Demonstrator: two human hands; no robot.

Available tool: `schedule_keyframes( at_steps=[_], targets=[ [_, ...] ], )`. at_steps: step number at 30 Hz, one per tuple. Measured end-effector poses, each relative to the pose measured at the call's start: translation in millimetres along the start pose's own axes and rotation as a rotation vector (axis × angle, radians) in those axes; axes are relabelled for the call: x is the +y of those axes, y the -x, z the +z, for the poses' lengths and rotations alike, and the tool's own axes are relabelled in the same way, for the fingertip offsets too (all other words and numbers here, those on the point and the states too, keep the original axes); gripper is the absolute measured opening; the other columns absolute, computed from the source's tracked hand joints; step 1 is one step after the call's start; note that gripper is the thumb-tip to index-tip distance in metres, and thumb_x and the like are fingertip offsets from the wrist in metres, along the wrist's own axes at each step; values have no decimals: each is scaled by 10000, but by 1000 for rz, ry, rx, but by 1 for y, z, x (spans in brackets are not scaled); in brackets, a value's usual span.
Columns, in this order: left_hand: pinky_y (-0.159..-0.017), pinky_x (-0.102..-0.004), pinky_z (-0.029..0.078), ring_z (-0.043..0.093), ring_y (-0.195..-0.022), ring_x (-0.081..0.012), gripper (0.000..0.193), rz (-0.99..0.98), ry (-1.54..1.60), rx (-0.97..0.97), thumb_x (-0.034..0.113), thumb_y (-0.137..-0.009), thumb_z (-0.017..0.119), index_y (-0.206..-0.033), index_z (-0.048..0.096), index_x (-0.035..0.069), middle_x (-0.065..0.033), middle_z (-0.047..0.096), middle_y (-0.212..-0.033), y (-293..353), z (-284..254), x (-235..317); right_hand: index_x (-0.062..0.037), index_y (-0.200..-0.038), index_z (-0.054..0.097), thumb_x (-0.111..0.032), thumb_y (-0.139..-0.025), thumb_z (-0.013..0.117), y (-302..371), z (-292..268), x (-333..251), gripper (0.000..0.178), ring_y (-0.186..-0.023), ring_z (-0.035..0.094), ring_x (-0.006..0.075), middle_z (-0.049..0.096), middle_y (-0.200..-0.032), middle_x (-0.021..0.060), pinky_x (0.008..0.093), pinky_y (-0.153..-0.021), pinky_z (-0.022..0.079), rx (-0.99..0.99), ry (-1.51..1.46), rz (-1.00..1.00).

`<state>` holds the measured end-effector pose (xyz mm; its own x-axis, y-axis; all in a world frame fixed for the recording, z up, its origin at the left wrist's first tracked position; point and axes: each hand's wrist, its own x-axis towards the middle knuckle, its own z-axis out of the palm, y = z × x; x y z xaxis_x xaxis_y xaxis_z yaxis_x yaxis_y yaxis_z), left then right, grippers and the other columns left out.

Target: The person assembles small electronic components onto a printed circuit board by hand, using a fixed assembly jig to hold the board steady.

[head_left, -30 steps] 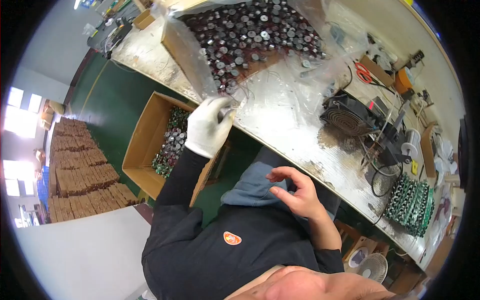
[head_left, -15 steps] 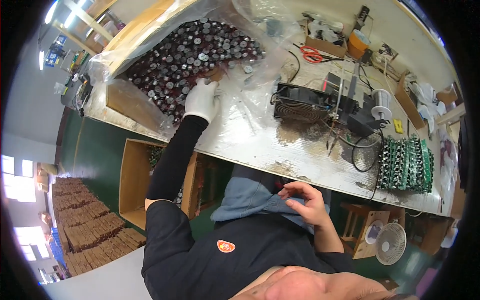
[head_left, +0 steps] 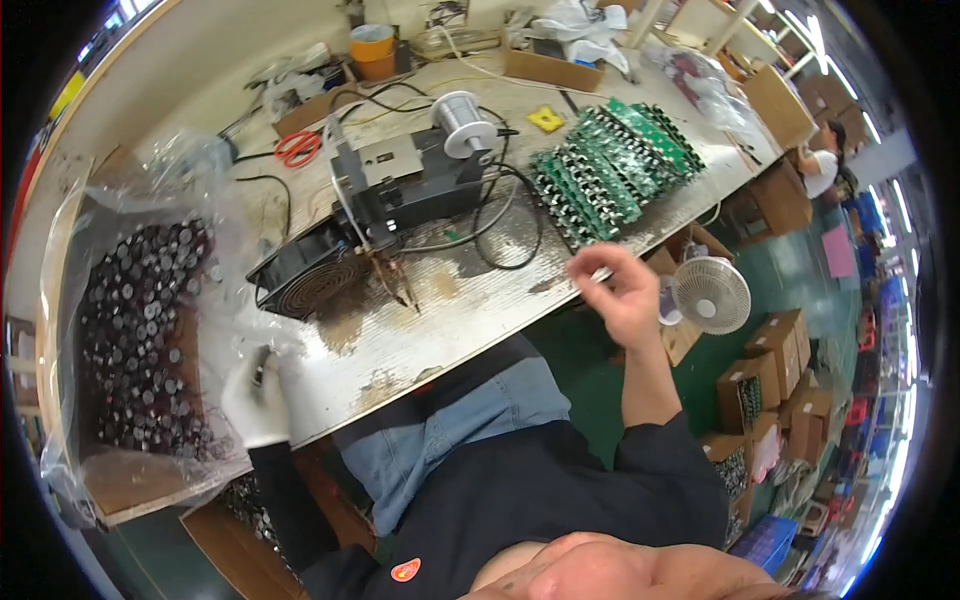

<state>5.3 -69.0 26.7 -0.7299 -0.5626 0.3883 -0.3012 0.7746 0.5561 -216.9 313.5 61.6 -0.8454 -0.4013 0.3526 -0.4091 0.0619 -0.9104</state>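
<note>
My left hand (head_left: 258, 405), in a white glove, is closed around a small dark-and-silver cylindrical part (head_left: 262, 366) above the table's near edge. Beside it, a plastic-lined box holds a heap of small round metal-topped parts (head_left: 150, 320). My bare right hand (head_left: 622, 295) is loosely curled at the table edge, thumb and forefinger apart; a small white patch shows between them, and I cannot make out whether it is a thing or the tabletop. Just beyond that hand lie rows of green circuit boards (head_left: 615, 170).
A black bench machine with a fan (head_left: 320, 285) and a wire spool (head_left: 463, 125) stands mid-table (head_left: 440, 330), cables looping around it. Red-handled scissors (head_left: 298, 149), an orange pot (head_left: 372, 50) and a yellow sponge (head_left: 546, 119) lie behind. A white fan (head_left: 711, 295) stands below the table.
My view has swung to the right. My left hand has come out of the heap with a small part in it. My right hand has risen from my lap toward the circuit boards.
</note>
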Motion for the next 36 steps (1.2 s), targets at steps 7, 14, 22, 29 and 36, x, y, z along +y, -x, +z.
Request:
schedule_keyframes(
  at_steps=[7,14,22,29,36],
  targets=[
    [-582,-207,440,535,-647,-79,166,-402,587,-41,71,-887,639,-1012,650,-38,-32,615,-789,35,63,20,-7,-1000,612,-60,-784,667,-84,-69,10,230,-900,599,334,643,-960,151,405,-814,464,361,1045,-394],
    [-606,-212,453,550,-662,-88,149,-427,749,-7,46,-899,610,-1005,641,-54,-44,610,-810,40,58,23,-24,-1023,628,-189,-788,688,-110,-75,39,293,-932,601,335,646,-972,149,416,-827,474,242,1232,-148],
    [-623,-206,480,588,-688,-96,203,-592,786,67,55,-902,612,-1068,626,-61,-67,635,-861,38,52,30,4,-1123,505,-140,-950,458,-44,-23,1,230,-534,529,145,619,-864,116,257,-440,392,307,-588,271],
    [-653,-235,483,593,-705,-112,167,-446,775,61,57,-895,633,-1017,634,-58,-66,641,-833,37,51,29,7,-1087,558,70,-779,654,0,10,-14,329,-757,543,102,584,-987,62,199,-608,413,-200,-1,334],
    [-571,-215,469,606,-649,-109,214,-672,915,-116,128,-920,596,-1039,603,-49,-81,657,-833,29,36,60,-6,-1019,616,99,-729,654,-15,15,-6,311,-794,525,106,598,-958,39,232,-708,420,-270,234,118]
  ],
)
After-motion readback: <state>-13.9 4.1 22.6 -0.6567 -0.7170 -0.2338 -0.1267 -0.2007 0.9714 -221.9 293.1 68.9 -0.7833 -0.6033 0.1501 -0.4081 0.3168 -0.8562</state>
